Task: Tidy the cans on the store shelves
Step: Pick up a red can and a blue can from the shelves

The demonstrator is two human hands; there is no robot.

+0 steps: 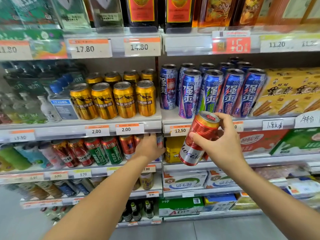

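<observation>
The right hand point(223, 144) grips a tilted red can point(199, 137) in front of the shelves. Just beside it, the left hand point(149, 147) reaches among shelved cans point(128, 146); its grip stays hidden.

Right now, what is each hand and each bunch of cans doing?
Right hand: fingers shut around the red can.
Red can: held in the air, tilted, off the shelf.
Left hand: reaching into the shelf among cans; its grip is hidden.
Gold cans: upright, in neat rows.
Blue cans: upright, in rows.
Green cans: on the shelf, looking tilted.
</observation>
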